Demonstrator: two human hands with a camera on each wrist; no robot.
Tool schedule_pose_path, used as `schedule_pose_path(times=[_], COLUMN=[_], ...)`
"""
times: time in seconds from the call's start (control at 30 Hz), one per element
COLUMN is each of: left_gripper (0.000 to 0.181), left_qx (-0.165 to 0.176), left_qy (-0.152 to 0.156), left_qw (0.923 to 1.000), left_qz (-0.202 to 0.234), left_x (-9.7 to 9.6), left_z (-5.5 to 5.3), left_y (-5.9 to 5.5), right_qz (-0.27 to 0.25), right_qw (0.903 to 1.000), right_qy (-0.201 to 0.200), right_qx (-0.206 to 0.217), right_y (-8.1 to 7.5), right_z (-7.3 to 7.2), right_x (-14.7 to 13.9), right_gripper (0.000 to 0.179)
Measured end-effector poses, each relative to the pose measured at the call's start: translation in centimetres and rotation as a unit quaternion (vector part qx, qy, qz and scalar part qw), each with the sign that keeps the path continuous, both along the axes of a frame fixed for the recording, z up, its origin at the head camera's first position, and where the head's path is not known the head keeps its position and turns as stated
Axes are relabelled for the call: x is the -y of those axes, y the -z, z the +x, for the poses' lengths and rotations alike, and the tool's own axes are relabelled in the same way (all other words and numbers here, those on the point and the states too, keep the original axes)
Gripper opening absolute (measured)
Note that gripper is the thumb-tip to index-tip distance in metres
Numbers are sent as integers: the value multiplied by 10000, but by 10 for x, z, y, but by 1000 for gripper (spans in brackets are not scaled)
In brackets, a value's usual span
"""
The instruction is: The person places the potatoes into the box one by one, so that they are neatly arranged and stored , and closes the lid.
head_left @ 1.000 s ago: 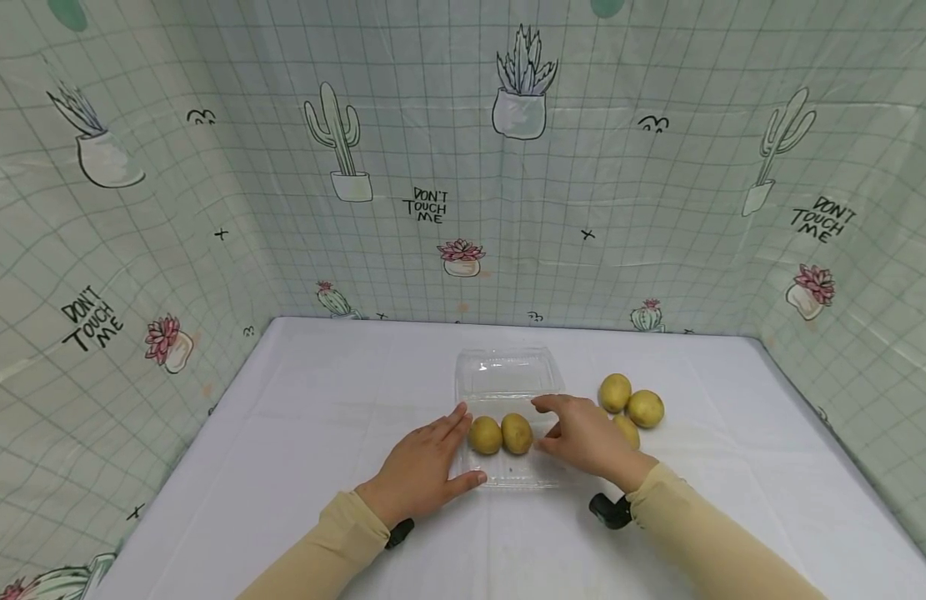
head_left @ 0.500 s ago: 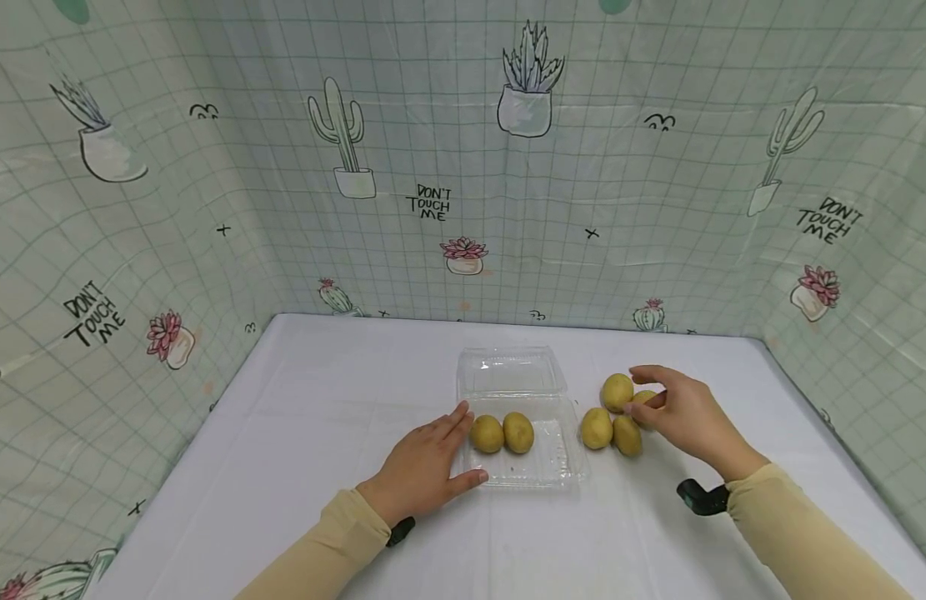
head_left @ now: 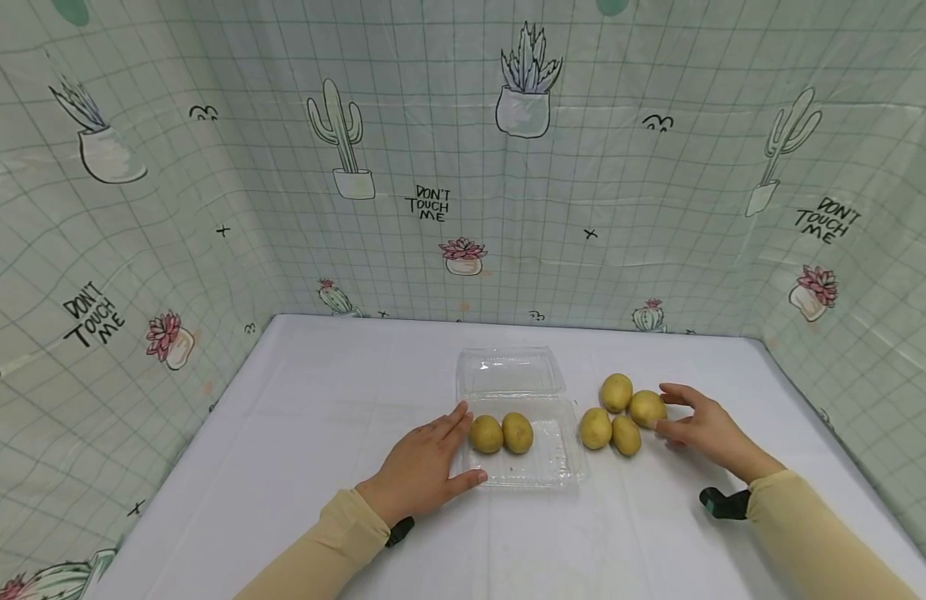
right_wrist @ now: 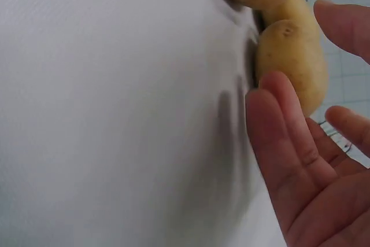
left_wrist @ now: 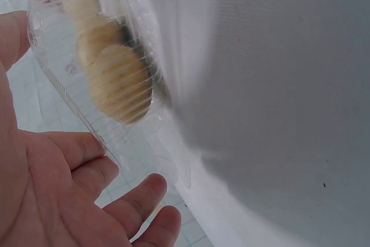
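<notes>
A clear plastic clamshell box [head_left: 553,454] lies open on the table, its lid [head_left: 510,372] folded back. Two potatoes [head_left: 486,434] sit side by side in its left half. My left hand [head_left: 421,467] rests with extended fingers along the box's left edge; the left wrist view shows potatoes [left_wrist: 121,85] through the ribbed wall. To the right of the box several potatoes [head_left: 596,428] form a cluster. My right hand [head_left: 706,429] is at the rightmost potato [head_left: 648,408], thumb and fingers spread beside it. In the right wrist view, fingertips overlap a potato [right_wrist: 292,62]; contact is unclear.
A white cloth covers the table [head_left: 342,400]. Behind and at both sides hangs a gridded curtain [head_left: 463,167] printed with cacti and lettering. Black wrist-camera mounts [head_left: 725,503] sit under the wrists.
My right hand has moved right from the box, over the potato cluster, to its right side, and holds nothing. The left hand and the boxed potatoes stay in place.
</notes>
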State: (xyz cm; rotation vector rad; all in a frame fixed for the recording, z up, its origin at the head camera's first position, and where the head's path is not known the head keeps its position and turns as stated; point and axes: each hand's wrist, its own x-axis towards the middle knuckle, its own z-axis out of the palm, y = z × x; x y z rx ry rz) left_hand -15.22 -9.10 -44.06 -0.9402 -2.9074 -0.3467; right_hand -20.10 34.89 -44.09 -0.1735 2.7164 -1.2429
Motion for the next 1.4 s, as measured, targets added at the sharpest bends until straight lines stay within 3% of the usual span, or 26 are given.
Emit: schedule_pose_path(times=[0.23,0.57,1.4], left_gripper=[80,80,80], left_qx=[35,-14,51], left_qy=[7,35,3], left_qw=[10000,10000,10000], left_qz=[27,46,24], left_x=[-1,-1,0], left_z=[1,1,1], left_y=[-3,-5,-3], right_qz=[-205,279,628], right_qw=[9989,9994,9978], right_qy=[162,195,114], right_qx=[389,-70,-181], right_y=[9,15,15], right_z=[-7,-9,-5], right_x=[3,4,6], right_gripper=[88,80,79])
